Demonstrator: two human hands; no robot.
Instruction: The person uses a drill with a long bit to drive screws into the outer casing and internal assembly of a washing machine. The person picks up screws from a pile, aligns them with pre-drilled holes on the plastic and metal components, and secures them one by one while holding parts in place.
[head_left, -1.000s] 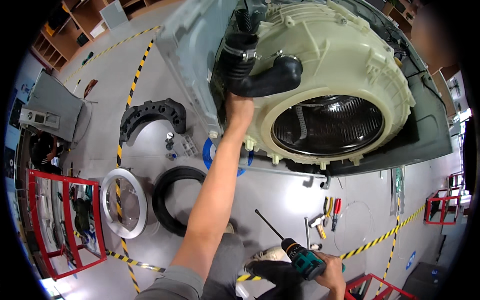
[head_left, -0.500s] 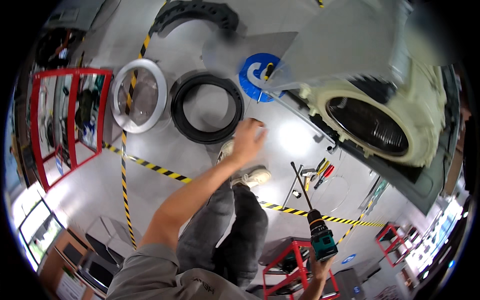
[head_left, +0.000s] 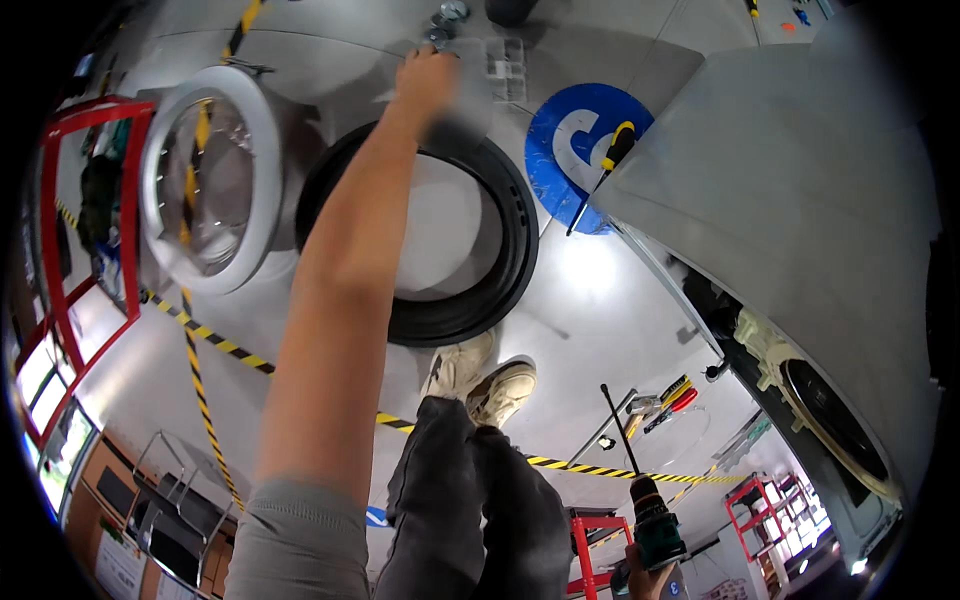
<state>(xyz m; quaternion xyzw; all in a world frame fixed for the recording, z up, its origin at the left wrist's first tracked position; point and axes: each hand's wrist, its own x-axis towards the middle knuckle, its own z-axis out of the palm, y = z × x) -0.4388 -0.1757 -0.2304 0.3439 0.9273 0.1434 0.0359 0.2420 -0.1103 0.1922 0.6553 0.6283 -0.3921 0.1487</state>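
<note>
My left arm stretches forward over a black rubber ring [head_left: 515, 230] on the floor. My left hand [head_left: 425, 88] is beyond the ring's far rim, close to small shiny round pieces [head_left: 440, 22] and a clear compartment box [head_left: 506, 68]. Its fingers are blurred and partly hidden, so I cannot make out a grip. Low on the right, my right hand [head_left: 648, 578] is wrapped round a green and black cordless drill [head_left: 657, 530]. The drill's long thin bit [head_left: 619, 430] points up and forward.
A silver-rimmed round glass door [head_left: 262, 180] lies left of the ring. On the blue floor marking [head_left: 560, 130] is a yellow and black screwdriver [head_left: 618, 147]. A grey appliance housing [head_left: 770, 170] fills the right side. Pliers [head_left: 676, 402] and other hand tools lie near its base.
My left hand has moved forward and left, from near the ring's right edge to past its far rim. The view has shifted forward. The drill stays in my right hand.
</note>
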